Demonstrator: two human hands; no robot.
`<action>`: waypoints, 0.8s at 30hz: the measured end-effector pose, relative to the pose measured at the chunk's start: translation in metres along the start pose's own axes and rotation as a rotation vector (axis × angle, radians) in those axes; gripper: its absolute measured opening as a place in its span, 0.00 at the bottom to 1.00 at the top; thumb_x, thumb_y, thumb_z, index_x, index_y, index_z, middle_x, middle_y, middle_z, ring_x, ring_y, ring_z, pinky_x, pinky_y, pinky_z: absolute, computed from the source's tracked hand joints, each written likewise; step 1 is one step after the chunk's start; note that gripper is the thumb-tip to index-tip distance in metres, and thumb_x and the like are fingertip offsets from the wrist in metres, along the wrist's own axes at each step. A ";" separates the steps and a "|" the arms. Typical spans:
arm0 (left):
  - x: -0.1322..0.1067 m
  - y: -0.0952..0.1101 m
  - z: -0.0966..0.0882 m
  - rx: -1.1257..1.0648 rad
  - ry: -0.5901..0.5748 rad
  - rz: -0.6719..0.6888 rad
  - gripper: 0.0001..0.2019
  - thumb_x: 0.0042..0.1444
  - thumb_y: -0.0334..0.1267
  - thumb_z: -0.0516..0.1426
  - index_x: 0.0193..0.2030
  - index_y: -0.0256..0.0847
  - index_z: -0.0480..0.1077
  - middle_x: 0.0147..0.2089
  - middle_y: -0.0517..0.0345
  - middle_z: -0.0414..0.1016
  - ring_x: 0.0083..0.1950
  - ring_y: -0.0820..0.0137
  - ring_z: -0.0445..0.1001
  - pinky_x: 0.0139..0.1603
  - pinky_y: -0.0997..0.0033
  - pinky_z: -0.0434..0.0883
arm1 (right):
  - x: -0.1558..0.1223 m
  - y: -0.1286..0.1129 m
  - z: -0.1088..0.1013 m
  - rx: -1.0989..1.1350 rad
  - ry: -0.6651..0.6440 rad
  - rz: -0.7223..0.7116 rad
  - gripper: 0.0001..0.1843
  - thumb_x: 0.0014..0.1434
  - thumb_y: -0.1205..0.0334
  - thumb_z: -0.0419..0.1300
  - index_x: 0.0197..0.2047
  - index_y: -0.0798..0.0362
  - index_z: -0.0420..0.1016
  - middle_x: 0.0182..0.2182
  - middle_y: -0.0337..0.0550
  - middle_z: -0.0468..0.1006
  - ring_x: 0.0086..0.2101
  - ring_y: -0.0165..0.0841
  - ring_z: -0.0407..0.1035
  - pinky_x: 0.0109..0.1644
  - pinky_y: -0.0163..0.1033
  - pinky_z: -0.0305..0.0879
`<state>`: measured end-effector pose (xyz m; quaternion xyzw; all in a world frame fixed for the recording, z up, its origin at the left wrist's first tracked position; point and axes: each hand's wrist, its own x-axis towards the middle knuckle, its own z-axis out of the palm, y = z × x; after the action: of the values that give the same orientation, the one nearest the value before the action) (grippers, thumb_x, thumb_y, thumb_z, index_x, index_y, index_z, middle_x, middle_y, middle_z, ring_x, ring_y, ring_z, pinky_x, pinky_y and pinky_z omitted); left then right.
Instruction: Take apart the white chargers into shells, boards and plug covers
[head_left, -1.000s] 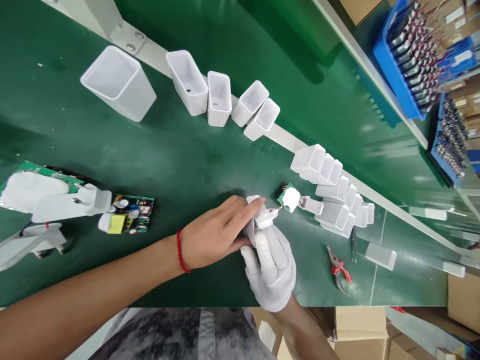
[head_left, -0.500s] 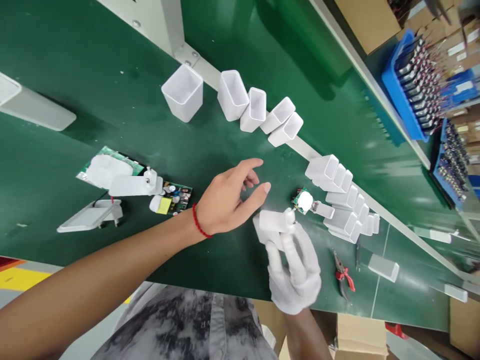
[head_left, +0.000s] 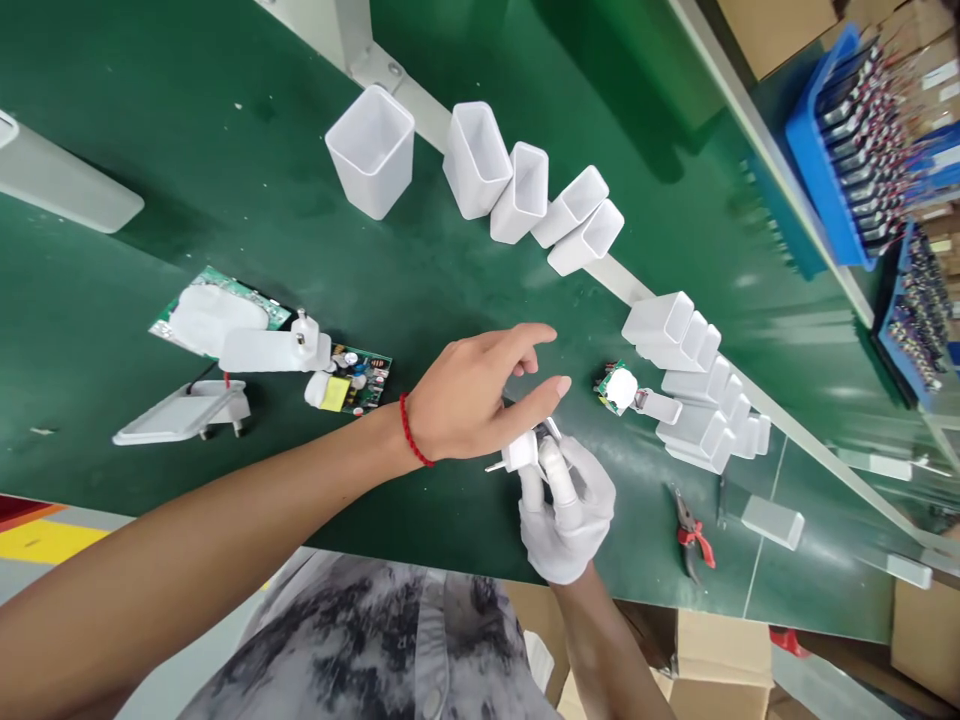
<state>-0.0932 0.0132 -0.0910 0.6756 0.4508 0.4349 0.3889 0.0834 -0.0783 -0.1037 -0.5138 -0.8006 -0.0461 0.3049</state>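
My right hand [head_left: 566, 510], in a white glove, grips a small white plug piece [head_left: 519, 453] whose metal pin points left. Part of what it holds is hidden behind my fingers. My bare left hand [head_left: 484, 390], with a red cord at the wrist, hovers just above and left of it. Its thumb and index finger are apart, with nothing between them. To the right lies a small circuit board with a white pad [head_left: 619, 387], joined to a white plug part [head_left: 661, 407]. Left of my left hand, a larger board [head_left: 367, 378] lies beside a white plug shell [head_left: 259, 350].
White open-ended housings [head_left: 373, 150] stand in a row along the metal rail [head_left: 619, 277]. Red-handled pliers [head_left: 691, 540] lie at the right. A flat white adapter piece [head_left: 176, 412] sits at the left. Beyond the bench is a blue tray [head_left: 817, 160] of parts.
My right hand has moved slightly left and up and turned the white plug piece, so its pin now points left. My left hand has shifted a little to the right.
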 end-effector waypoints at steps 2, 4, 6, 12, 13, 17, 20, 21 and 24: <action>0.000 0.000 0.000 0.003 -0.028 0.009 0.16 0.60 0.44 0.54 0.50 0.35 0.67 0.36 0.54 0.77 0.36 0.69 0.76 0.40 0.69 0.75 | -0.002 0.002 0.000 -0.038 0.014 0.002 0.36 0.55 0.71 0.65 0.65 0.46 0.62 0.47 0.46 0.76 0.45 0.35 0.75 0.45 0.37 0.77; -0.001 0.001 0.000 0.007 -0.043 0.006 0.15 0.59 0.44 0.55 0.48 0.35 0.68 0.35 0.54 0.77 0.35 0.69 0.76 0.40 0.69 0.75 | -0.003 0.005 -0.001 -0.078 0.027 -0.001 0.38 0.53 0.70 0.67 0.66 0.47 0.61 0.50 0.48 0.76 0.43 0.34 0.76 0.44 0.35 0.77; -0.001 0.001 0.000 0.011 -0.061 -0.008 0.15 0.59 0.44 0.55 0.47 0.36 0.69 0.35 0.55 0.77 0.35 0.69 0.76 0.41 0.69 0.75 | -0.002 0.007 -0.003 -0.102 0.006 -0.024 0.39 0.53 0.70 0.67 0.66 0.46 0.61 0.54 0.50 0.73 0.43 0.35 0.76 0.42 0.35 0.77; 0.000 0.001 0.000 0.017 -0.072 -0.028 0.14 0.60 0.45 0.54 0.47 0.38 0.70 0.35 0.55 0.77 0.35 0.69 0.77 0.41 0.69 0.75 | 0.000 0.009 -0.004 -0.047 -0.070 -0.041 0.39 0.54 0.71 0.65 0.66 0.42 0.58 0.53 0.48 0.74 0.54 0.42 0.70 0.49 0.47 0.76; 0.000 0.001 0.000 0.017 -0.069 -0.032 0.14 0.60 0.45 0.54 0.47 0.38 0.70 0.35 0.55 0.78 0.35 0.69 0.77 0.41 0.69 0.75 | -0.002 0.010 -0.003 -0.039 -0.070 -0.044 0.38 0.55 0.71 0.65 0.66 0.43 0.58 0.53 0.48 0.74 0.53 0.42 0.71 0.48 0.47 0.77; 0.001 0.001 0.000 0.012 -0.063 -0.030 0.14 0.61 0.44 0.53 0.46 0.36 0.70 0.34 0.55 0.77 0.35 0.69 0.76 0.41 0.69 0.75 | -0.004 0.013 0.000 -0.064 -0.040 -0.076 0.38 0.53 0.66 0.67 0.65 0.47 0.59 0.55 0.51 0.73 0.49 0.41 0.74 0.46 0.45 0.78; 0.003 0.003 -0.003 0.004 -0.031 -0.016 0.14 0.64 0.44 0.51 0.45 0.35 0.70 0.32 0.56 0.77 0.33 0.70 0.76 0.38 0.71 0.73 | 0.004 0.017 -0.005 -0.083 -0.078 -0.167 0.35 0.56 0.69 0.65 0.65 0.47 0.60 0.52 0.49 0.76 0.49 0.40 0.74 0.45 0.42 0.79; 0.003 0.003 -0.005 0.001 -0.009 -0.017 0.14 0.64 0.44 0.51 0.45 0.35 0.70 0.32 0.57 0.77 0.33 0.71 0.76 0.36 0.73 0.73 | 0.007 0.018 -0.008 -0.076 -0.093 -0.189 0.35 0.56 0.71 0.64 0.65 0.48 0.60 0.51 0.49 0.77 0.50 0.39 0.73 0.45 0.42 0.79; 0.004 0.006 -0.009 -0.019 0.079 -0.019 0.13 0.66 0.43 0.49 0.45 0.35 0.69 0.29 0.60 0.76 0.31 0.74 0.75 0.35 0.77 0.70 | 0.014 0.021 -0.019 -0.015 -0.072 -0.166 0.37 0.55 0.73 0.64 0.65 0.48 0.61 0.51 0.48 0.77 0.51 0.42 0.73 0.49 0.48 0.78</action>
<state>-0.0991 0.0163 -0.0815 0.6498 0.4682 0.4616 0.3813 0.1061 -0.0649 -0.0862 -0.4491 -0.8505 -0.0588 0.2674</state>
